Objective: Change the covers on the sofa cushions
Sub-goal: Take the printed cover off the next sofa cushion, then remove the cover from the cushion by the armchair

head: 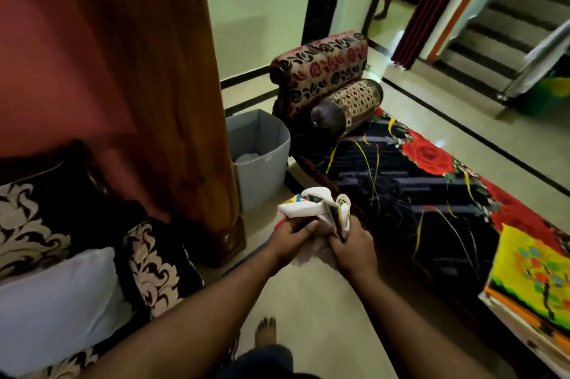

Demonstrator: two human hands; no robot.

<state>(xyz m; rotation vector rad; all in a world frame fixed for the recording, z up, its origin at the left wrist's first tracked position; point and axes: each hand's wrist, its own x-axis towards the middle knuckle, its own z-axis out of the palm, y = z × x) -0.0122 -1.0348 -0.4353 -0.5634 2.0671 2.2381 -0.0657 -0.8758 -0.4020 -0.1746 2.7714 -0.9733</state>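
A bunched white cushion cover (pixel 311 204) with coloured print is held in front of me over the floor. My left hand (pixel 293 238) grips its left part and my right hand (pixel 351 247) grips its folded right edge; both are closed on the cloth. At the lower left a bare white cushion (pixel 58 298) lies on the sofa between black-and-cream patterned cushions (pixel 154 261). A bright yellow printed cushion (pixel 536 280) lies on the divan at the lower right.
A grey bin (pixel 262 156) stands on the floor just beyond my hands, beside a wooden pillar (pixel 172 101). A divan with a dark rose blanket (pixel 431 181) and a bolster (pixel 348 107) runs along the right. Stairs (pixel 499 26) rise at the far right. My foot (pixel 266 330) is below.
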